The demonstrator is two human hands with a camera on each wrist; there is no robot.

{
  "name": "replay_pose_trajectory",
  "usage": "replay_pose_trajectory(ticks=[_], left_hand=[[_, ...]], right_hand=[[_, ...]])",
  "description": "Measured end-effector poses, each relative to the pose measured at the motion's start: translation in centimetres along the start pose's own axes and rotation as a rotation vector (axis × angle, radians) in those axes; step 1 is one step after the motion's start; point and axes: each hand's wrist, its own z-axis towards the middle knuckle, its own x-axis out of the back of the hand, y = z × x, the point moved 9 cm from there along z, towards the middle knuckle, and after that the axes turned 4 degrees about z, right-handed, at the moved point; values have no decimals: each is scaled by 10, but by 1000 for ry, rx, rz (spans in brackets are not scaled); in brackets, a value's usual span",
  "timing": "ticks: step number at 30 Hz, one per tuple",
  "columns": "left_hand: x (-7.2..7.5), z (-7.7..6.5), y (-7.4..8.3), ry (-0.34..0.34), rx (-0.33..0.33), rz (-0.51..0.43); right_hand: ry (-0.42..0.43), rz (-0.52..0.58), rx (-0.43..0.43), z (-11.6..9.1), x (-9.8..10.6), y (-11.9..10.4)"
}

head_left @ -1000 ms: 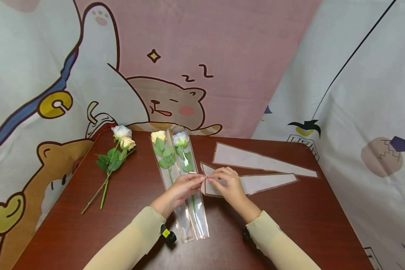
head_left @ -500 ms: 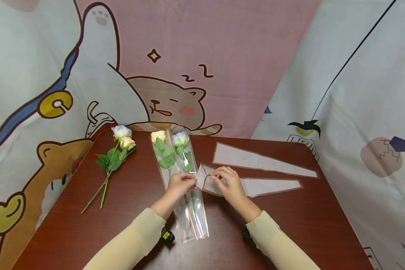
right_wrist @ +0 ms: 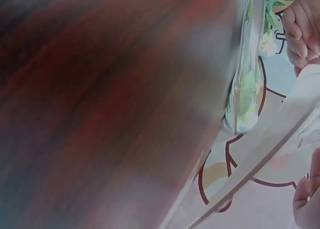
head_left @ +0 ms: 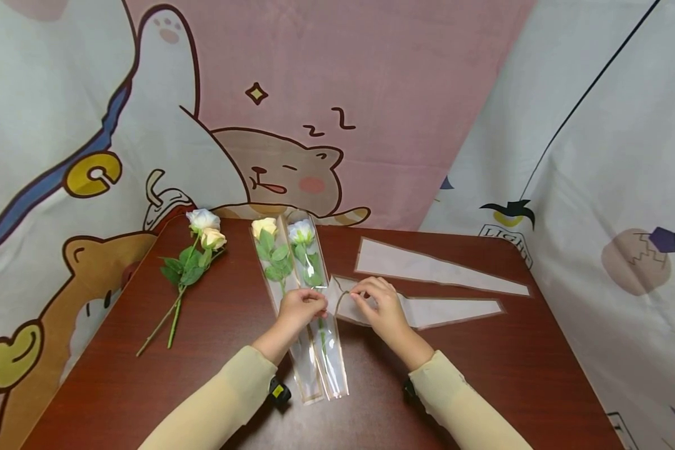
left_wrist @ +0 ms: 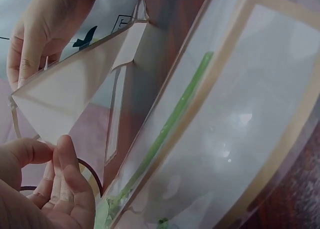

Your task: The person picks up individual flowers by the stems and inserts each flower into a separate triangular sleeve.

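A white, tapering flower sleeve [head_left: 452, 311] with a tan border lies across the table, its wide end lifted between my hands. My left hand [head_left: 302, 306] pinches a corner of that end between thumb and forefinger; the left wrist view shows the sleeve's pale panel [left_wrist: 75, 89] running up from this pinch. My right hand [head_left: 379, 301] pinches the facing edge, and the two layers stand apart with a curved gap. Under my left hand lie two clear-fronted sleeves, one with a yellow rose [head_left: 264, 227], the other with a pale blue rose [head_left: 300, 232].
Another flat white sleeve [head_left: 427, 265] lies behind the lifted one. Two loose roses, one bluish white [head_left: 202, 219] and one cream [head_left: 212, 238], lie crossed at the left on the brown table [head_left: 118, 381]. A printed cloth [head_left: 394, 125] hangs behind the table.
My left hand has drawn away to the left from my right hand, bringing the sleeve's corner along. The layers at its wide end have parted. My right hand has barely moved.
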Motion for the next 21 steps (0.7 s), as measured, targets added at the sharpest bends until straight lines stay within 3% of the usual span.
replay_pose_trajectory(ticks=[10,16,21], left_hand=[[0,-14,18,-45,2,3],[3,-3,-1,-13,24,-18],[0,7,-17,-35,19,-41]], right_hand=[[1,-21,-7,5,3,6],[9,1,0,7,4,6],[4,6,-15,6,2,7]])
